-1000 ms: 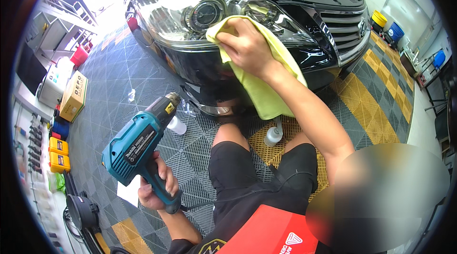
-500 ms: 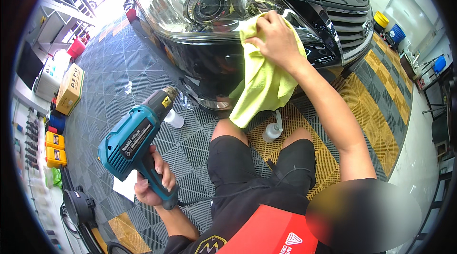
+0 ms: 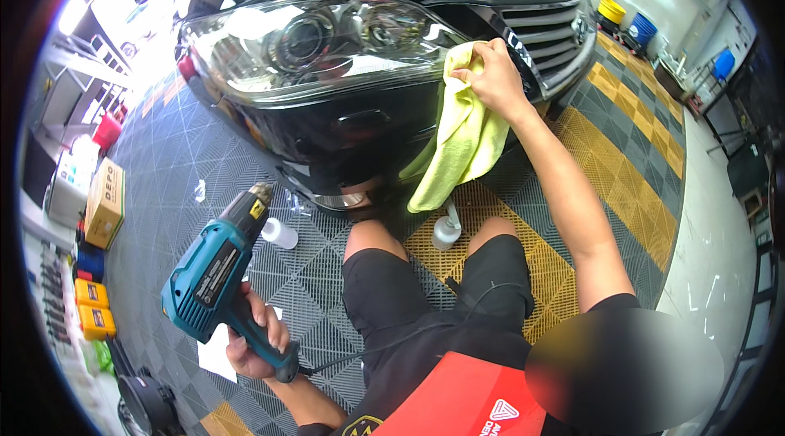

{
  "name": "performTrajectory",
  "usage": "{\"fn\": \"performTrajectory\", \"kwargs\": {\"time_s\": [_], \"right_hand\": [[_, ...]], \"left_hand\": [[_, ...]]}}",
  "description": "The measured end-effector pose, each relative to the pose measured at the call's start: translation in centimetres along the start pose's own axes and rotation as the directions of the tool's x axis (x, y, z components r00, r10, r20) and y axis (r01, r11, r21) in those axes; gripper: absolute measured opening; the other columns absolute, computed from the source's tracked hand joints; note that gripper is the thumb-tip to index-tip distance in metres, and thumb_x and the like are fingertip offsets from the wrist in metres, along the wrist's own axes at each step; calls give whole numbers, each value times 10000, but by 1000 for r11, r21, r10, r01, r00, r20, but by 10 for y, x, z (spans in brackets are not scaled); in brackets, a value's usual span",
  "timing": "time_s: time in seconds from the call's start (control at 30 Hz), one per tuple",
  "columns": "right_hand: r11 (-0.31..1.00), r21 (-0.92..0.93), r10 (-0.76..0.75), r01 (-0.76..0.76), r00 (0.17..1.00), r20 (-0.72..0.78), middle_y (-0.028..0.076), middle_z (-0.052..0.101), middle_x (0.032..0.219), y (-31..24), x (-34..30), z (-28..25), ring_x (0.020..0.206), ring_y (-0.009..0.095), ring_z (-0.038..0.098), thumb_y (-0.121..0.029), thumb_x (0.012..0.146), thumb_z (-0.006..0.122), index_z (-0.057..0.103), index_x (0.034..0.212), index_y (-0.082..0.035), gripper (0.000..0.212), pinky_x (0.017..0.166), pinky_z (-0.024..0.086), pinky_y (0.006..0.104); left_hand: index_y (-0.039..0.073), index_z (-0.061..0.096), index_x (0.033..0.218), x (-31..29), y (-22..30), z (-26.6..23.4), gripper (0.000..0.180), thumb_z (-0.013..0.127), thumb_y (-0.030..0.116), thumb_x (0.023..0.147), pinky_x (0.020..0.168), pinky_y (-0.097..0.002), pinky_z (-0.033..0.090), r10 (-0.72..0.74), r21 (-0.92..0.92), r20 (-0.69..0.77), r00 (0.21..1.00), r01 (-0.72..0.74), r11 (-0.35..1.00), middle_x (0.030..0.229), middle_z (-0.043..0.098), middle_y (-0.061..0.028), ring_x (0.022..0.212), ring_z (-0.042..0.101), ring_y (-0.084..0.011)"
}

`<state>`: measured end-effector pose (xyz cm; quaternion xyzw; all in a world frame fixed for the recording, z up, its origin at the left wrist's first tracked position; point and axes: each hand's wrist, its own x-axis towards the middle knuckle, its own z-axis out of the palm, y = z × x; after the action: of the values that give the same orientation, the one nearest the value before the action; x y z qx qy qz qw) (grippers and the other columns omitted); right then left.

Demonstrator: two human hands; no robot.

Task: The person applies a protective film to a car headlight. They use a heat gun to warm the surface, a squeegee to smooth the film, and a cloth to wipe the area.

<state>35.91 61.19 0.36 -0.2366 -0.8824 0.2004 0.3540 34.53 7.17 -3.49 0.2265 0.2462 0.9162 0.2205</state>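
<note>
My left hand [image 3: 260, 338] is wrapped round the handle of a teal and black heat gun [image 3: 211, 272], whose nozzle points up toward the car's bumper [image 3: 343, 129]. A yellow-green cloth [image 3: 466, 154] is pinched in my right hand [image 3: 495, 80] at the inner corner of the headlight [image 3: 302, 44], beside the grille [image 3: 540, 31]. The cloth's lower part hangs down in front of the bumper. Whether the fingertips press the cloth on the lens I cannot tell. The heat gun's cord [image 3: 360, 360] runs across my lap.
Between my knees stands a clear pump bottle [image 3: 446, 232]; another whitish bottle [image 3: 280, 233] is near the heat gun's nozzle. A white sheet [image 3: 217, 357] lies on the tiled floor. Cardboard box [image 3: 106, 203] and yellow containers [image 3: 95, 309] line the left; yellow and blue buckets [image 3: 643, 29] stand far right.
The cloth and my right hand have slid along the headlight's lower edge to the right, toward the grille. More of the lens shows. The view has shifted; my left hand still grips the heat gun.
</note>
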Motion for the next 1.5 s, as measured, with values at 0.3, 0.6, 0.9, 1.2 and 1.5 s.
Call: {"fn": "performTrajectory", "kwargs": {"time_s": [0.3,0.6,0.9,1.2,1.5], "right_hand": [[942,85,328,-326,944,-17,97,788,1007,77,8,-14,966,267,750,-348,806,866,800,1061,-116,351,867,558,395],[414,867,577,-279,817,-13,73,722,1017,111,-85,-49,874,201,712,-111,941,653,671,1129,5,221,784,568,320],[713,641,534,-285,813,-232,50,648,932,142,-204,-122,816,128,623,-85,959,580,614,1032,1,117,724,501,278],[604,-128,726,-787,609,-319,169,664,925,186,-314,-69,881,344,650,-131,955,605,561,1020,3,155,813,491,448],[521,-298,848,-800,444,289,78,652,828,309,-455,-34,794,203,635,-24,882,640,598,1031,-12,156,740,513,367]], "left_hand": [[-164,250,1497,2,4,-1,843,628,176,825,460,-311,496,-42,29,39,998,41,999,1022,459,-187,642,539,-220],[-156,291,1482,2,1,9,813,647,194,840,444,-306,492,-75,51,28,997,74,996,973,481,-174,621,558,-209],[-17,464,1370,-17,-13,-23,454,574,184,978,466,-250,441,119,661,-388,914,185,727,935,562,-74,620,545,-139],[-170,526,1197,-139,-86,-294,536,654,282,938,948,-515,505,525,382,-804,280,919,95,1116,670,-362,1048,669,-495],[-231,336,1325,-159,-234,-359,687,640,207,892,1058,-501,500,468,-163,-840,-275,950,266,1300,581,-409,1211,635,-472]]}}
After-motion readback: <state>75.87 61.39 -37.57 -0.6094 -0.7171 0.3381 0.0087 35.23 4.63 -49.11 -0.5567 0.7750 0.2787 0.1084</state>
